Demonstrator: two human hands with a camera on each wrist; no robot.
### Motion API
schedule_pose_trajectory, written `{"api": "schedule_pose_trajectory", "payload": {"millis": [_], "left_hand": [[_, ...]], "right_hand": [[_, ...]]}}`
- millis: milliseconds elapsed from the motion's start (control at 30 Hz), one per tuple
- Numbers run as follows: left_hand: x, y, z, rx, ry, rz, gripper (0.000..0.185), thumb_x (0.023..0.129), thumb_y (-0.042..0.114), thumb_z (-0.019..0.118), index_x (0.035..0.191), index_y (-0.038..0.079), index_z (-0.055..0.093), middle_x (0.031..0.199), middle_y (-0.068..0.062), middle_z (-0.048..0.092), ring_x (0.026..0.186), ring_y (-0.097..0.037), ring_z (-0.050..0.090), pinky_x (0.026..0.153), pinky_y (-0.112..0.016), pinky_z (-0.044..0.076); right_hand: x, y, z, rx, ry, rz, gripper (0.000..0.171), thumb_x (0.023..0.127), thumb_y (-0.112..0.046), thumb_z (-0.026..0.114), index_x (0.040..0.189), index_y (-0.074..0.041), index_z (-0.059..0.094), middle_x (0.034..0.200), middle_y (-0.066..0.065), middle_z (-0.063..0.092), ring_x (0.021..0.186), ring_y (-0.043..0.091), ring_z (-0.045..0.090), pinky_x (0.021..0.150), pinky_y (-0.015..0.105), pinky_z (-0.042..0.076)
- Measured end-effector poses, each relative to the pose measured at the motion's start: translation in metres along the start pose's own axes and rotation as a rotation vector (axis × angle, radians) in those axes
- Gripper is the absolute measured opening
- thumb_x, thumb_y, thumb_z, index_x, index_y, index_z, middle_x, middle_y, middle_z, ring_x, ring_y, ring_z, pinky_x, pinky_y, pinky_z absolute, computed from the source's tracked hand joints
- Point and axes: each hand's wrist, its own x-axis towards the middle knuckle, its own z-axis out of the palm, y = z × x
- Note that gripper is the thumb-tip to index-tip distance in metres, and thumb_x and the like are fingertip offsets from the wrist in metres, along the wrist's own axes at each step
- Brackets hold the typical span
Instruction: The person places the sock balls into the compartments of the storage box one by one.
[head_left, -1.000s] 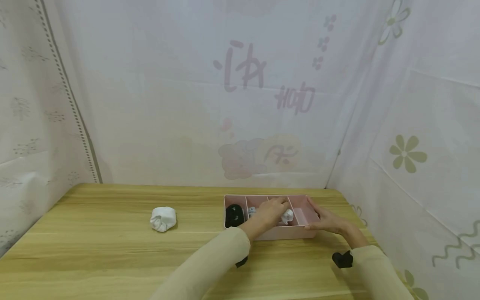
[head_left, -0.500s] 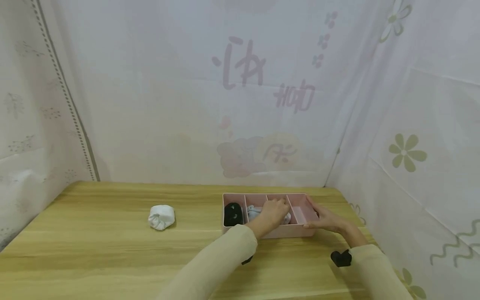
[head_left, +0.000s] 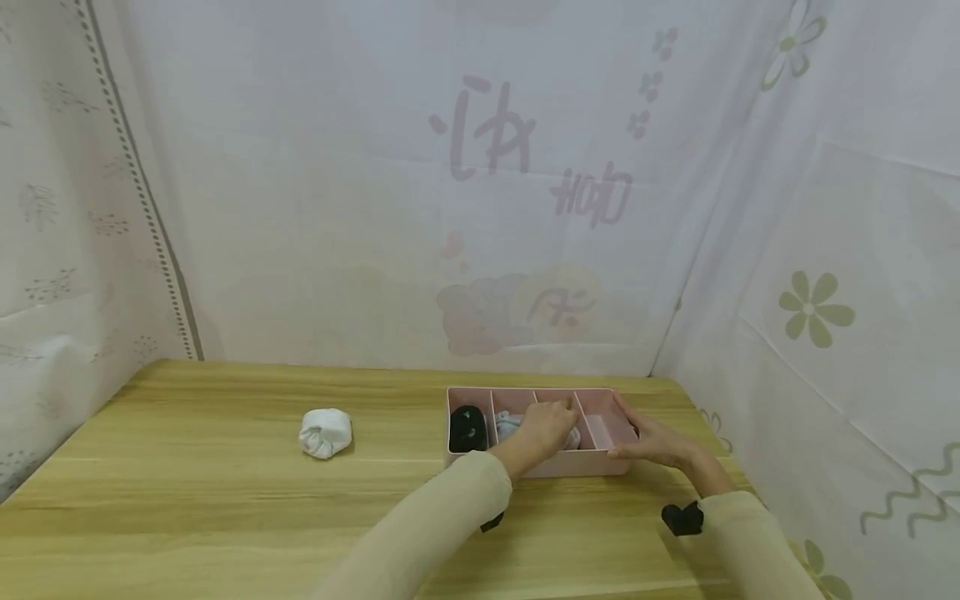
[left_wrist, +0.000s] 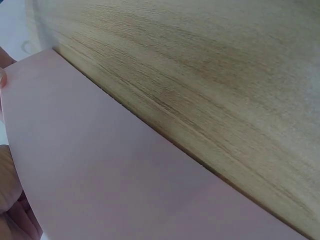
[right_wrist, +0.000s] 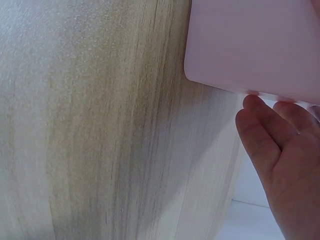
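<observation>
The pink box (head_left: 585, 464) is standing on the wooden table (head_left: 225, 500), with its four compartments running left to right. The right hand (head_left: 651, 437) is holding the box at its right end, the thumb lying at the near corner and the fingers bearing on the end wall; its grasp is spanning the width of that end. The left hand (head_left: 546, 425) is resting inside the third compartment, over a pale bundle (head_left: 573, 438); its fingertips are staying out of sight there, so whether they are pinching or only pressing the bundle cannot be told. A black bundle (head_left: 468, 429) is occupying the first compartment and a grey-blue bundle (head_left: 507, 424) the second, while a white bundle (head_left: 326, 433) is lying on the table, well apart to the left. Judging by their folds, the bundles are probably behaving as light, soft cloth: compressible, hardly fragile, and liable to loosen when drawn by a single fold. Holding around the full body is therefore advisable. The box is presumably acting as thin, fairly stiff, smooth plastic; being light, it is likely to slide under a push, making the end walls the suitable holding points.
</observation>
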Motion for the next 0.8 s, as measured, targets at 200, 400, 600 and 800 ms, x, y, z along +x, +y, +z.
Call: {"api": "schedule_pose_trajectory", "payload": {"millis": [200, 400, 600, 800], "left_hand": [[-0.003, -0.003, 0.003, -0.044, 0.033, 0.010, 0.020, 0.085, 0.015, 0.068, 0.104, 0.020, 0.066, 0.103, 0.005, 0.064, 0.088, -0.013, 0.065, 0.064, -0.028, 0.054], [-0.011, -0.006, 0.003, -0.145, 0.051, 0.032, 0.031, 0.085, 0.020, 0.070, 0.115, 0.022, 0.062, 0.114, 0.006, 0.062, 0.097, -0.010, 0.063, 0.070, -0.024, 0.054], [-0.020, -0.014, -0.011, -0.321, 0.150, 0.064, 0.039, 0.084, 0.020, 0.071, 0.122, 0.017, 0.058, 0.117, 0.000, 0.063, 0.097, -0.014, 0.064, 0.073, -0.025, 0.053], [-0.040, -0.030, -0.030, -0.506, 0.190, 0.038, 0.049, 0.086, 0.023, 0.069, 0.132, 0.016, 0.053, 0.128, 0.000, 0.059, 0.100, -0.014, 0.063, 0.078, -0.025, 0.052]], "right_hand": [[0.000, 0.002, 0.001, 0.036, 0.001, -0.004, 0.109, 0.081, -0.022, 0.073, 0.149, -0.004, -0.010, 0.150, 0.035, -0.003, 0.131, 0.050, 0.021, 0.102, 0.058, 0.031], [-0.002, 0.005, 0.003, 0.047, -0.013, -0.011, 0.108, 0.083, -0.022, 0.071, 0.149, -0.004, -0.013, 0.150, 0.035, -0.007, 0.134, 0.052, 0.015, 0.103, 0.060, 0.028], [-0.002, 0.005, 0.003, 0.031, 0.002, -0.014, 0.108, 0.082, -0.023, 0.072, 0.149, -0.002, -0.011, 0.151, 0.034, -0.006, 0.136, 0.052, 0.009, 0.104, 0.063, 0.023], [-0.001, 0.003, 0.001, 0.007, 0.016, -0.006, 0.109, 0.081, -0.024, 0.073, 0.149, -0.002, -0.009, 0.151, 0.035, -0.004, 0.136, 0.052, 0.008, 0.105, 0.063, 0.022]]}}
